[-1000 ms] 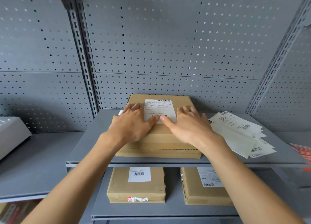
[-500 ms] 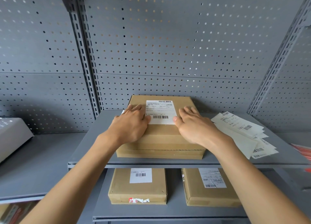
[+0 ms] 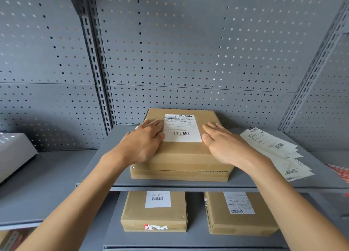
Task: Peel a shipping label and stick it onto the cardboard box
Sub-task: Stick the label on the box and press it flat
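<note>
A flat brown cardboard box (image 3: 181,156) lies on the upper grey shelf (image 3: 98,167). A white shipping label (image 3: 181,128) with barcodes lies flat on the box's top, fully uncovered. My left hand (image 3: 143,143) rests palm down on the box just left of the label, thumb at the label's left edge. My right hand (image 3: 224,145) rests palm down on the box's right side, thumb near the label's lower right corner. Both hands are flat with nothing in them.
A loose pile of label sheets (image 3: 273,150) lies on the shelf to the right of the box. Two labelled cardboard boxes (image 3: 154,211) (image 3: 239,213) sit on the lower shelf. A grey device (image 3: 13,152) stands at the left. A perforated grey panel (image 3: 188,52) backs the shelf.
Both hands have slid outward from the label's lower middle to its two sides, uncovering the whole label. The box has not moved.
</note>
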Tool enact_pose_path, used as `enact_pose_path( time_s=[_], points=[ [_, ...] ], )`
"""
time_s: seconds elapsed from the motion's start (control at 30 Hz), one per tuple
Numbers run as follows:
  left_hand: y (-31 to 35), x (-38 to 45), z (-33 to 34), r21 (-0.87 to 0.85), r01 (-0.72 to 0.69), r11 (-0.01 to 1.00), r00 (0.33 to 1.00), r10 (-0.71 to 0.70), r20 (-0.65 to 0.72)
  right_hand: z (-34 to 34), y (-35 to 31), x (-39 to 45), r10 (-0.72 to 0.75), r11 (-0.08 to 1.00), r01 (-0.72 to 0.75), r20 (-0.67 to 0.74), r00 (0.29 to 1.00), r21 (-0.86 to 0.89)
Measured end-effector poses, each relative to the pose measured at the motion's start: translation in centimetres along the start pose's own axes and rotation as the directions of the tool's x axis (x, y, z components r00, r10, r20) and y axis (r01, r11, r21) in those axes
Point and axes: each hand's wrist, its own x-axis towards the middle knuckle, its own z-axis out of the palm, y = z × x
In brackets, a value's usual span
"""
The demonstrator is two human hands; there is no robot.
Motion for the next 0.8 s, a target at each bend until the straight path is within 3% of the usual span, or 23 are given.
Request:
enact_pose_path(
  time_s=[0.43, 0.7, 0.8],
  points=[
    [-0.2, -0.9, -0.5, -0.150, -0.021, 0.988, 0.996, 0.007, -0.091, 0.1, 1.3, -0.4, -0.051, 0.995, 0.054, -0.041, 0.998, 0.078],
    [0.8, 0.2, -2.0, -0.125, 0.069, 0.990, 0.996, -0.076, -0.048, -1.2, 0.4, 0.3, -0.037, 0.999, 0.037, 0.012, 0.999, 0.029],
    [2.4, 2.7, -2.5, -0.009, 0.086, 0.996, 0.992, -0.087, -0.089, -2.1, -1.0, 1.8, -0.041, 0.999, 0.041, 0.004, 0.999, 0.015]
  ],
)
